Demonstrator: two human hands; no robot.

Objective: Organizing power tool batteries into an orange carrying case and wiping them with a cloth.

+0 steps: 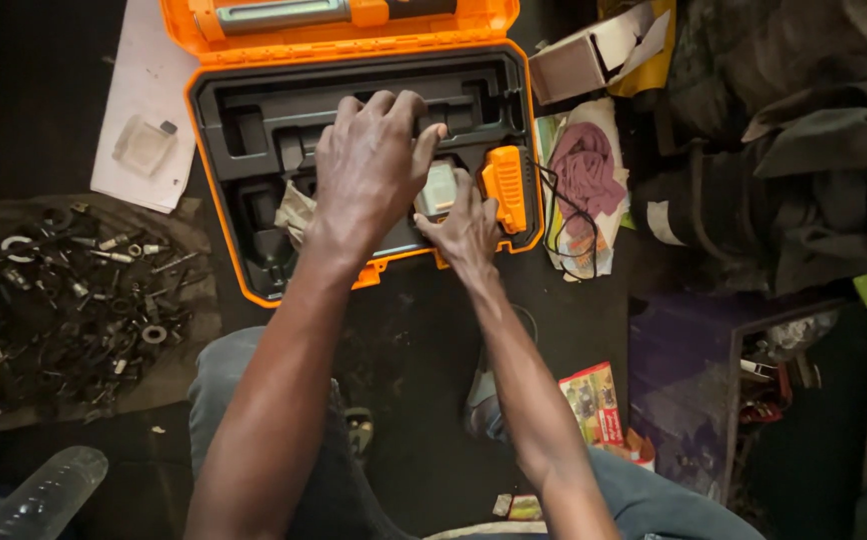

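Left hand (369, 165) grip lies spread atop the tool case (216, 120); right hand (469, 228) pinches a pale block (441, 187).

A smooth, slightly glossy orange plastic tool case (354, 40) is seen, lined with a matt black moulded plastic tray (254, 120); dull grey metal washers and bolts (74, 290) are scattered on rough dark cloth (194, 300).

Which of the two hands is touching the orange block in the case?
The right hand: its fingers rest against the orange block at the case's right end. The left hand lies over the middle.

Cluttered workshop floor, scattered bolts and washers (74, 300), orange tool case (354, 150)
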